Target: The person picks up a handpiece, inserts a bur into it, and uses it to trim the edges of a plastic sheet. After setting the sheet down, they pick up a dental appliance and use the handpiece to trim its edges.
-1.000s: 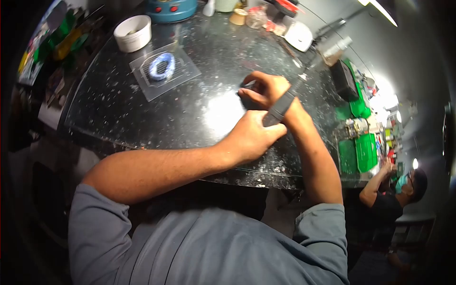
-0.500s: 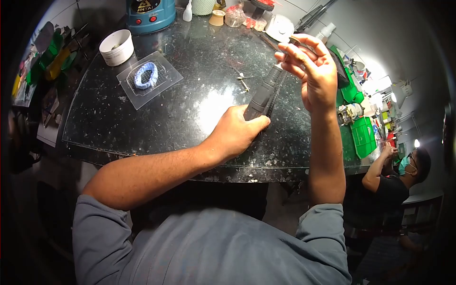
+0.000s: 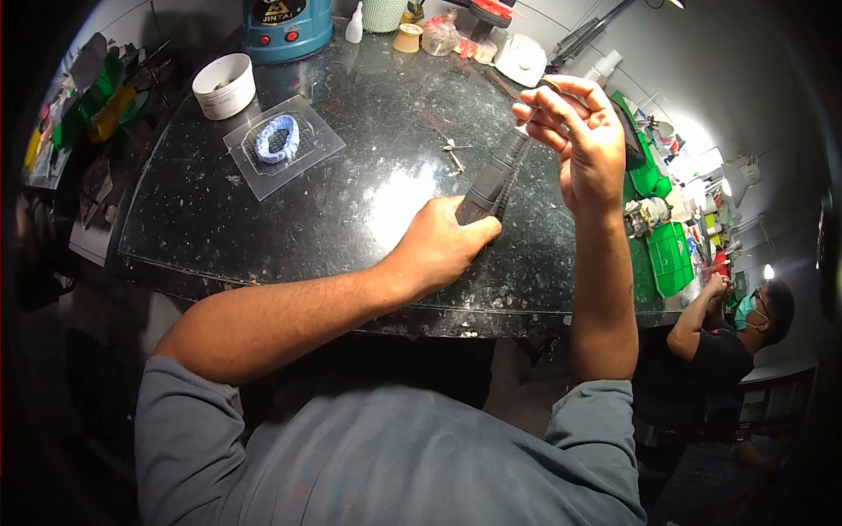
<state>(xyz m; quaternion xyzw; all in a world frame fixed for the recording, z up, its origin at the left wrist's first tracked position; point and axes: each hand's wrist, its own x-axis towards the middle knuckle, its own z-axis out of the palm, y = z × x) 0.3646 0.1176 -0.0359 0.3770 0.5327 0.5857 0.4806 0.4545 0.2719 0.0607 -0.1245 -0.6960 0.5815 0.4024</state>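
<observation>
My left hand is wrapped round a black cylindrical tool, which looks like a rotary handpiece. The tool slants up and to the right over the table. At its pale tip, my right hand has its fingers bent together in a pinch. A small dark piece shows between the thumb and fingers, too small to name. A few small metal bits with thin shanks lie on the table just left of the tool.
On the black table, a blue dental arch model rests on a clear plastic sheet. A white tub and a blue machine stand behind. Green trays line the right. A masked person sits beyond them.
The view has shifted slightly, so the table things appear a little lower and to the right. Both hands keep nearly the same pose at the tool.
</observation>
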